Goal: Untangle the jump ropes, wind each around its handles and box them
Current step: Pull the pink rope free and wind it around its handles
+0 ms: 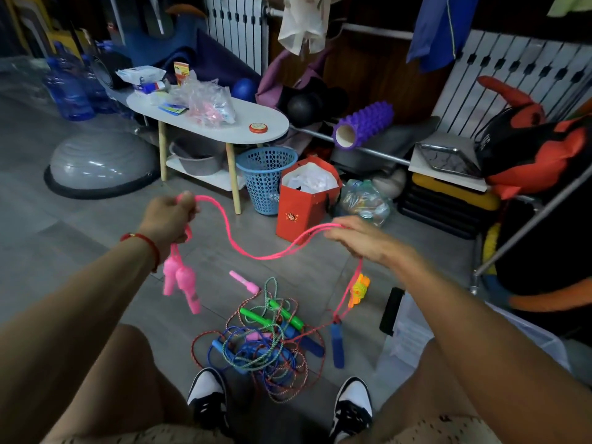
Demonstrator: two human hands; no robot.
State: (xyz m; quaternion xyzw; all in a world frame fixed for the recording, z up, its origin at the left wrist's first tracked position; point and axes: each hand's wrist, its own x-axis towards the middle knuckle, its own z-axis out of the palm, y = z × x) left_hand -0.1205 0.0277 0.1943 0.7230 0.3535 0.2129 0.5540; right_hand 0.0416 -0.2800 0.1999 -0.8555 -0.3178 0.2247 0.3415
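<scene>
My left hand grips a bright pink jump rope, doubled into a loop, and its two pink handles dangle below my fist. The doubled rope sags across to my right hand, which pinches it with the fingers stretched forward. From there a strand drops past an orange and yellow handle toward the floor. Between my shoes lies a tangle of ropes with green handles, blue handles and a pink handle. A clear plastic box stands to the right of the pile.
A white oval side table with bags stands ahead. Beside it are a blue mesh basket and a red paper bag. A grey balance dome sits at left. A purple foam roller and a metal rack crowd the right.
</scene>
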